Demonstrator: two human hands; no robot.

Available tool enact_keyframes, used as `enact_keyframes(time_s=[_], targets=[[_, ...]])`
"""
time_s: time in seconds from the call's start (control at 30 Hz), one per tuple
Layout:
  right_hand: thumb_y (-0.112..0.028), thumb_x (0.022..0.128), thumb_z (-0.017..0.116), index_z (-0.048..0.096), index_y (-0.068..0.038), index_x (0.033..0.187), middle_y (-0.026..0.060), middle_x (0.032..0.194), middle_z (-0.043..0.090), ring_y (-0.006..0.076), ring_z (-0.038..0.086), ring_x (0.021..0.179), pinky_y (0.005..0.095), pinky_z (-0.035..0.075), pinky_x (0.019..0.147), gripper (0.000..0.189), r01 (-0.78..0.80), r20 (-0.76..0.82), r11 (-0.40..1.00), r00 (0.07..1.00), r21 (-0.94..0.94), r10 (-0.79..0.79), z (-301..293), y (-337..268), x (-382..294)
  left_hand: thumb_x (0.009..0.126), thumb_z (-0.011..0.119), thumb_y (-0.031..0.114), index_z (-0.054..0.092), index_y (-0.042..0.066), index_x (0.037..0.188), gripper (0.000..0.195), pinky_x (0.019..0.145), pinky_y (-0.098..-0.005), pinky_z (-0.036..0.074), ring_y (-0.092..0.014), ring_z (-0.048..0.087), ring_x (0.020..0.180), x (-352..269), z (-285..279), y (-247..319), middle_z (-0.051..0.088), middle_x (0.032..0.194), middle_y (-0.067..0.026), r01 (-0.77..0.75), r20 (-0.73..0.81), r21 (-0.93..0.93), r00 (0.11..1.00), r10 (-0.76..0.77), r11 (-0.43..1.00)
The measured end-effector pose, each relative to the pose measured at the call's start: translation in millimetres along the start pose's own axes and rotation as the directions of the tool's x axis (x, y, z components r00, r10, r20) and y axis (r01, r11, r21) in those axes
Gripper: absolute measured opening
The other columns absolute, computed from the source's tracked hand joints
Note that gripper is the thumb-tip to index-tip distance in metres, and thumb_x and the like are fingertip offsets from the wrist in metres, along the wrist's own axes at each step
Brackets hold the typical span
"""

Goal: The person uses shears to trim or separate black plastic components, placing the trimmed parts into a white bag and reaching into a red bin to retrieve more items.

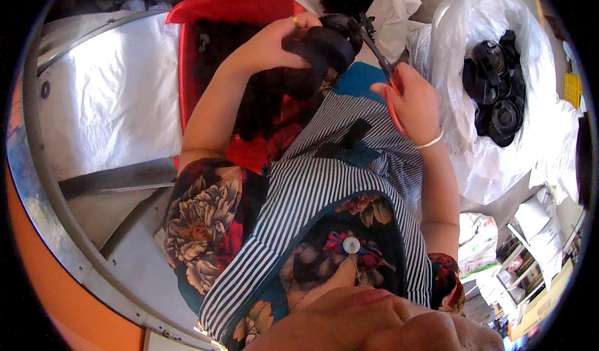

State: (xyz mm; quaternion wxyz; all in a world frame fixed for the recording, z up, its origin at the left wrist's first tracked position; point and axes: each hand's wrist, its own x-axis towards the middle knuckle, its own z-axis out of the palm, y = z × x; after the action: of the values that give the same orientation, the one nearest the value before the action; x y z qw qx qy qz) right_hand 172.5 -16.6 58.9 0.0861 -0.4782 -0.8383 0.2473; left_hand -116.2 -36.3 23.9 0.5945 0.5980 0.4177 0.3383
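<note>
My left hand (271, 44) grips a rounded black part (325, 49), which looks like moulded plastic or rubber. Its thumb lies along the near side and its fingers curl over the far side. Red-handled pliers or cutters (380, 56) sit in my right hand (415, 103), pointing away to the upper left. Their dark jaws are at the right end of the black part, by a small black piece (367, 22); whether they bite on it I cannot tell. Below the left hand stands a red plastic tub (181, 84) with a dark mass of black parts inside.
On the right, a clear plastic bag (449, 32) holds several round black parts (505, 117). A white sack (398, 4) with black contents stands at the top. White sheeting (117, 93) lies left of the tub. A striped apron (323, 164) covers my lap.
</note>
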Motion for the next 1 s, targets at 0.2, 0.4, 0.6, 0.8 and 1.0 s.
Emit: enact_keyframes(time_s=[0.2, 0.4, 0.6, 0.8, 1.0], targets=[[-0.041, 0.076, 0.069, 0.052, -0.001, 0.074, 0.0186, 0.066, 0.054, 0.0381, 0.056, 0.065, 0.0418, 0.044, 0.059, 0.043, -0.174, 0.171, 0.941, 0.977, 0.291, 0.128, 23.1, 18.0, 9.7, 0.062, 0.067, 0.002, 0.051, 0.007, 0.110, 0.051, 0.093, -0.0274, 0.037, -0.012, 0.049, 0.103, 10.3, 1.2, -6.2, 0.053, 0.105, -0.0014, 0.077, -0.046, -0.111, 0.996, -0.082, 0.991], [-0.042, 0.077, 0.068, 0.049, 0.000, 0.077, 0.0196, 0.069, 0.055, 0.0390, 0.055, 0.066, 0.0422, 0.043, 0.059, 0.046, -0.041, -0.058, 0.999, 0.997, 0.011, 0.042, 26.9, 19.8, 16.0, 0.064, 0.067, 0.002, 0.052, 0.006, 0.109, 0.048, 0.094, -0.0280, 0.037, -0.013, 0.050, 0.102, 12.7, 0.5, -14.5, 0.054, 0.102, -0.0010, 0.085, -0.070, -0.118, 0.993, -0.094, 0.989], [-0.046, 0.078, 0.064, 0.056, -0.001, 0.077, 0.0203, 0.071, 0.060, 0.0397, 0.059, 0.070, 0.0452, 0.045, 0.061, 0.046, -0.063, -0.012, 0.996, 0.998, -0.068, 0.062, 47.4, 33.3, 35.6, 0.069, 0.064, 0.003, 0.053, 0.006, 0.109, 0.042, 0.091, -0.0281, 0.040, -0.014, 0.053, 0.100, 26.8, -6.3, -40.3, 0.057, 0.101, -0.0024, 0.197, -0.075, -0.157, 0.975, -0.211, 0.968], [-0.046, 0.083, 0.059, 0.063, -0.001, 0.082, 0.0234, 0.075, 0.061, 0.0404, 0.061, 0.075, 0.0461, 0.047, 0.065, 0.045, -0.174, 0.185, 0.974, 0.962, -0.143, 0.199, 60.3, 36.3, 49.0, 0.076, 0.064, 0.006, 0.053, 0.006, 0.113, 0.038, 0.084, -0.0300, 0.047, -0.017, 0.058, 0.097, 36.6, -5.8, -60.1, 0.059, 0.104, -0.0054, 0.342, -0.148, -0.369, 0.897, -0.417, 0.864], [-0.048, 0.085, 0.057, 0.054, -0.001, 0.081, 0.0222, 0.068, 0.056, 0.0410, 0.056, 0.066, 0.0416, 0.044, 0.059, 0.048, -0.156, 0.135, 0.957, 0.983, 0.245, 0.125, 41.2, 21.8, -6.6, 0.081, 0.064, 0.008, 0.051, 0.006, 0.112, 0.034, 0.083, -0.0329, 0.050, -0.019, 0.059, 0.097, 22.3, 20.8, -47.2, 0.059, 0.107, -0.0067, 0.060, -0.442, -0.588, 0.811, -0.383, 0.807]])
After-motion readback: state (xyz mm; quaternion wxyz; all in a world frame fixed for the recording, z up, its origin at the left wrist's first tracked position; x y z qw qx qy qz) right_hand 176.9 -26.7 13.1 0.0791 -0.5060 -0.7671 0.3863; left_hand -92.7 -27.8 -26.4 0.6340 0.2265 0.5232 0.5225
